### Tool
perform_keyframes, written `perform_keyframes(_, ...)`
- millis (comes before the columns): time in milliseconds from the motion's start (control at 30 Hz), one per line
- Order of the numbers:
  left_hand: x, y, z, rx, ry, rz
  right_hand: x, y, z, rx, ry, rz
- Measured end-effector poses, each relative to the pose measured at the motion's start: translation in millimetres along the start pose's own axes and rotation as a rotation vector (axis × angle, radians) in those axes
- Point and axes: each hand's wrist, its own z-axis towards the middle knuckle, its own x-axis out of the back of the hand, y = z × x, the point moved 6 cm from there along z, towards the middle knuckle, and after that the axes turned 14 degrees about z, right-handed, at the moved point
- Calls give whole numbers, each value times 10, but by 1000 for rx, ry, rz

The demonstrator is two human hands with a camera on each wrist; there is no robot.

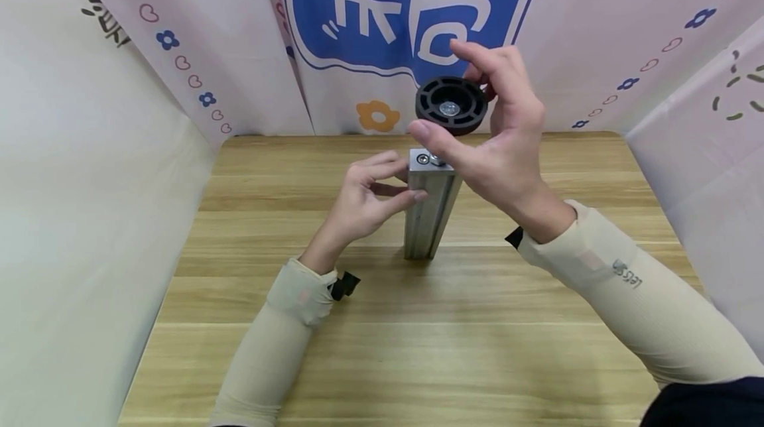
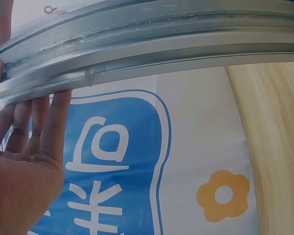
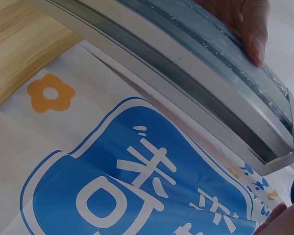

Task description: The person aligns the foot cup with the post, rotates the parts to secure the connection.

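An aluminium profile stands upright on the wooden table, with long grooves down its sides. Its metal end plate carries a recessed screw and, beside that, a hex nut. Near the top, my left hand grips the profile, thumb on the near face and fingers round the left side; in the left wrist view its fingertips lie along the lower edge. Just above the plate, my right hand holds a round black levelling foot by its rim, between thumb and fingers. A metal stud end shows in the foot's centre.
The wooden table reaches back to a printed cloth with a blue sign and an orange flower. White cloth walls close in on both sides. Dark wrist mounts sit on the sleeves.
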Motion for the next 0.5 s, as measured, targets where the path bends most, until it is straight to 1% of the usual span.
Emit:
perform_keyframes(100, -7, -4, 0, 1, 0, 3, -1, -3, -2, 0, 6, -24)
perform_keyframes(133, -10, -8, 0, 2, -2, 0, 0, -5, -5, 6, 13, -20)
perform_keyframes(200, -14, -9, 2, 3, -3, -5, 10, -10, -3, 25, 30, 23)
perform_keyframes(267, -13, -2, 2, 2, 0, -11, 20, -17, 5, 41, 37, 97)
perform_keyframes(367, -4, 3, 3, 1, 6, -15, 22, -24, 23, 35, 2, 246)
perform_keyframes(500, 4, -2, 0, 0, 6, -13, 1, -21, 28, -50, -81, 405)
